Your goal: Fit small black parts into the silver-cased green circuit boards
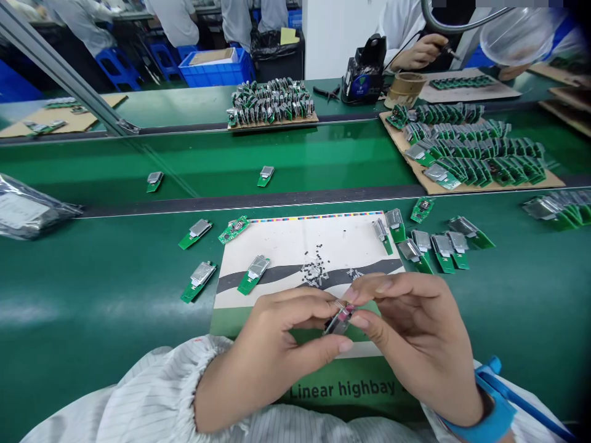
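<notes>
My left hand (281, 344) and my right hand (415, 332) meet low in the middle, both pinching a small circuit board with a metal shield (339, 319) between fingertips. They hover over a white printed card (295, 246) that lies on the green bench. A heap of tiny dark parts (314, 269) lies on the card just beyond my fingers. One green board with a silver shield (253, 274) rests on the card's left side.
Loose boards lie left of the card (197, 282) and in a cluster to its right (429, 243). Cardboard trays packed with boards (475, 157) (271, 101) sit beyond the conveyor belt (323, 157). A plastic bag (28, 209) lies far left. Another person's hand (418, 52) works at the far side.
</notes>
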`<state>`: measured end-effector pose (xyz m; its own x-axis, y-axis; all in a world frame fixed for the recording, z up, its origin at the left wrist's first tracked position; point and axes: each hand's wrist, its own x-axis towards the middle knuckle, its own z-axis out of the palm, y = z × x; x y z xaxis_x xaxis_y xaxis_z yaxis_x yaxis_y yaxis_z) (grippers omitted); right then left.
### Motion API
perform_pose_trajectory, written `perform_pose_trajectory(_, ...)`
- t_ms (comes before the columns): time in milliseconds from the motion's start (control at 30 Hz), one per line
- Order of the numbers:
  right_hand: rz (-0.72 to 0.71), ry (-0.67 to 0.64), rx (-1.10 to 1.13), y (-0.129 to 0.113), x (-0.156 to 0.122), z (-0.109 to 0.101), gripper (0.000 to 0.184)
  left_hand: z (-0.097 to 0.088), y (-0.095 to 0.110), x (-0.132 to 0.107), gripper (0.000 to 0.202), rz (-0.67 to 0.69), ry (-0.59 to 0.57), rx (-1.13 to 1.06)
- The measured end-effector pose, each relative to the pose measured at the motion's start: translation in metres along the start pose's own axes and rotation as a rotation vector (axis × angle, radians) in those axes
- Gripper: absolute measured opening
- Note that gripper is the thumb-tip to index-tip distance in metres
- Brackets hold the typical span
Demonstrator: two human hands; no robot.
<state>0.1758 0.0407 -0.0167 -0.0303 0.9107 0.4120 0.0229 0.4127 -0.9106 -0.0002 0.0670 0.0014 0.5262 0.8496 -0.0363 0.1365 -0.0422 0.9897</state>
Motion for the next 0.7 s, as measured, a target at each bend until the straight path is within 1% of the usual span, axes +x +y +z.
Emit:
perform_pose_trajectory(133,0.002,0.007,0.001,0.001,0.002,0.001,0.027,-0.003,0.005,0.004,0.015,0.083,0.000,0.182)
perform_pose_trajectory(233,0.021,0.018,0.021,0.003,0.002,-0.001,0.027,-0.003,0.006,0.006,0.013,0.101,-0.020,0.224)
perform_pose_trajectory(300,0.057,0.014,0.029,0.007,0.002,-0.004,0.025,-0.003,0.006,0.008,0.013,0.052,-0.036,0.174)
perform_pose_trajectory(367,0.122,-0.026,0.031,0.012,0.001,-0.006,0.023,-0.002,0.005,0.011,0.018,-0.040,-0.037,0.032)
perform_pose_trajectory(433,0.188,-0.093,0.024,0.017,0.001,-0.009,0.021,-0.002,0.003,0.019,0.031,-0.125,-0.054,-0.129)
perform_pose_trajectory(500,0.219,-0.102,-0.011,0.021,0.003,-0.015,0.015,-0.004,0.002,0.034,0.045,-0.158,-0.139,-0.173)
perform_pose_trajectory(533,0.228,-0.078,-0.050,0.023,0.004,-0.019,0.013,-0.007,0.002,0.045,0.052,-0.144,-0.185,-0.125)
perform_pose_trajectory(567,0.236,-0.039,-0.112,0.024,0.006,-0.025,0.014,-0.011,0.001,0.059,0.058,-0.111,-0.213,-0.034)
perform_pose_trajectory(600,0.245,0.004,-0.204,0.025,0.008,-0.032,0.015,-0.017,0.000,0.075,0.062,-0.065,-0.213,0.096)
perform_pose_trajectory(633,0.251,0.042,-0.328,0.026,0.010,-0.040,0.017,-0.024,-0.002,0.094,0.064,-0.010,-0.174,0.264)
perform_pose_trajectory(700,0.272,0.070,-0.662,0.029,0.014,-0.059,0.021,-0.040,-0.008,0.137,0.056,0.064,-0.029,0.626)
